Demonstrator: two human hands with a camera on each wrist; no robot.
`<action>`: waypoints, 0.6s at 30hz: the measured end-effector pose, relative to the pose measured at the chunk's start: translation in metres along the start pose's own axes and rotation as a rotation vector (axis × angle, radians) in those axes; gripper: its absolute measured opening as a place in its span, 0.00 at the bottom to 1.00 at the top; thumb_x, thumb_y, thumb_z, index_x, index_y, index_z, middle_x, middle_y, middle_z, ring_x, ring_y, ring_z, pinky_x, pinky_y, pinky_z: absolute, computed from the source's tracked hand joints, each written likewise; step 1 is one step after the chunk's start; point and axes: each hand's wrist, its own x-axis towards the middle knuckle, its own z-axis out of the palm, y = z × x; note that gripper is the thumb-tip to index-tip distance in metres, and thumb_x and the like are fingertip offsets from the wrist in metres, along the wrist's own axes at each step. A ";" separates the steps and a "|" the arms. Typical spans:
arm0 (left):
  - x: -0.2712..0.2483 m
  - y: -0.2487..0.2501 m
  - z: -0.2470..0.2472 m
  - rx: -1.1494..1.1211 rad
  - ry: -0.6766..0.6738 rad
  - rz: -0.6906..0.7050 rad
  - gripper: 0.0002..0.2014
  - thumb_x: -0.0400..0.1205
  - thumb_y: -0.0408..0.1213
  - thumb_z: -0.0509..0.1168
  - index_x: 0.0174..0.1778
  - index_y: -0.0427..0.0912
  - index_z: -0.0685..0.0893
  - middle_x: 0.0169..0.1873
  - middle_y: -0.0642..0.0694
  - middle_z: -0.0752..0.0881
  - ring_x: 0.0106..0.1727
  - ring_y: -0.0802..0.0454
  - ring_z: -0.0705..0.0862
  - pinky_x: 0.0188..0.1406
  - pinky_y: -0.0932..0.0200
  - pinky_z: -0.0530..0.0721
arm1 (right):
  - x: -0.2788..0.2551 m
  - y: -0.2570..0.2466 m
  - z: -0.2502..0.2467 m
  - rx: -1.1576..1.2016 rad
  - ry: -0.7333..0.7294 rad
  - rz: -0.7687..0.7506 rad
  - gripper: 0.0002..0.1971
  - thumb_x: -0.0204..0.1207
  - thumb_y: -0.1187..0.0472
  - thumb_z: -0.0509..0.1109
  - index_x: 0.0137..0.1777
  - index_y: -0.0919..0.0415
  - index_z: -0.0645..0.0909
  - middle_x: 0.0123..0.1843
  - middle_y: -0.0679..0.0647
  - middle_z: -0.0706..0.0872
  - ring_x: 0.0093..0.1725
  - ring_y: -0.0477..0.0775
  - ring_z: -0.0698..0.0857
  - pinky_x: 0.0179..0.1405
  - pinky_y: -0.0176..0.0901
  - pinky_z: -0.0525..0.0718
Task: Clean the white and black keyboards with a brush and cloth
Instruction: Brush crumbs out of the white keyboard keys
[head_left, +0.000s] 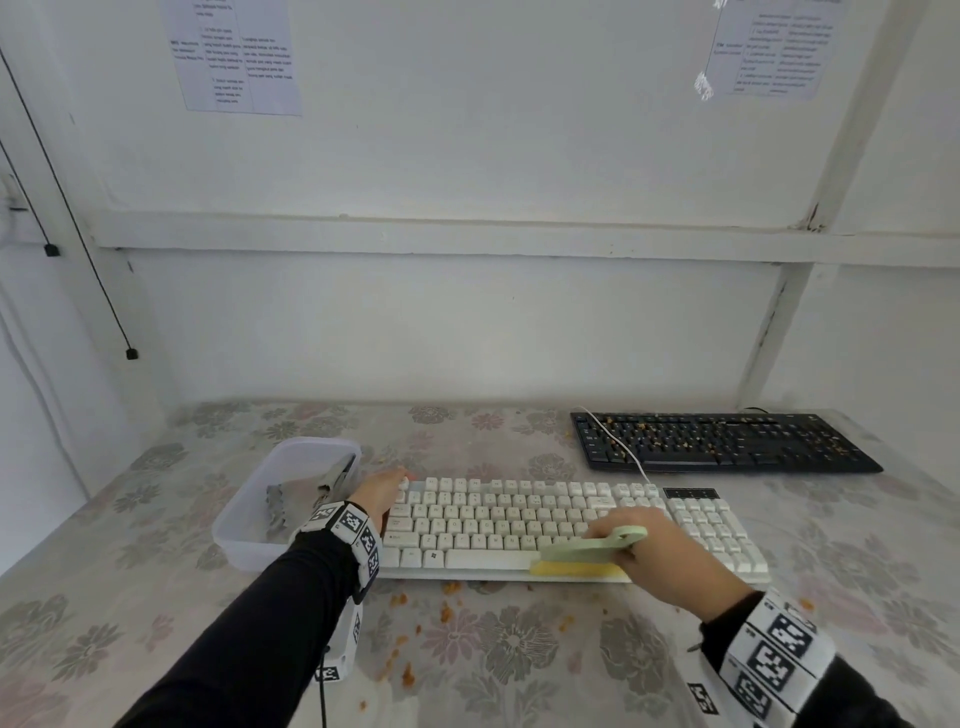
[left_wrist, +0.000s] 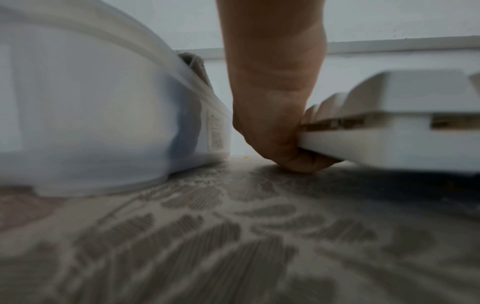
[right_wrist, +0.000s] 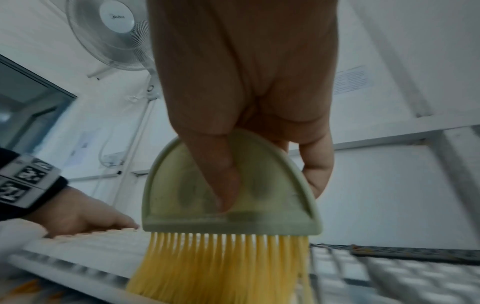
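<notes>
The white keyboard (head_left: 545, 519) lies across the middle of the table. My left hand (head_left: 382, 491) grips its left end, fingers curled under the edge (left_wrist: 293, 148). My right hand (head_left: 654, 551) holds a green brush (head_left: 592, 551) with yellow bristles (right_wrist: 221, 267), thumb pressed on its back, bristles down on the keyboard's front edge near the space bar. The black keyboard (head_left: 722, 441) sits at the back right, strewn with orange crumbs. A grey cloth (head_left: 306, 499) lies in the clear plastic tub (head_left: 244, 525) at the left.
Orange crumbs (head_left: 447, 608) are scattered on the floral tablecloth (head_left: 519, 654) in front of the white keyboard. A white cable (head_left: 623, 447) runs over the black keyboard. The wall stands close behind the table. A fan (right_wrist: 114, 35) shows in the right wrist view.
</notes>
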 end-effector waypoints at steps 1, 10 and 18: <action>-0.001 0.001 0.000 -0.001 -0.001 -0.004 0.15 0.88 0.38 0.53 0.39 0.40 0.80 0.39 0.35 0.82 0.47 0.40 0.81 0.59 0.45 0.78 | -0.005 0.008 -0.005 -0.018 -0.010 0.030 0.14 0.79 0.68 0.61 0.50 0.49 0.84 0.38 0.36 0.74 0.43 0.41 0.76 0.40 0.22 0.70; -0.006 0.002 -0.003 -0.017 0.001 -0.033 0.12 0.85 0.36 0.58 0.37 0.41 0.81 0.37 0.36 0.82 0.43 0.41 0.81 0.59 0.43 0.78 | -0.048 0.067 -0.035 -0.094 0.037 0.318 0.24 0.74 0.73 0.62 0.33 0.37 0.73 0.41 0.46 0.81 0.44 0.49 0.81 0.41 0.34 0.78; -0.021 0.003 -0.002 -0.049 0.047 -0.041 0.15 0.86 0.38 0.60 0.34 0.40 0.80 0.33 0.38 0.83 0.36 0.42 0.81 0.50 0.48 0.79 | -0.020 0.020 -0.028 -0.010 -0.001 0.094 0.18 0.77 0.71 0.61 0.42 0.44 0.82 0.37 0.35 0.75 0.37 0.37 0.75 0.33 0.23 0.71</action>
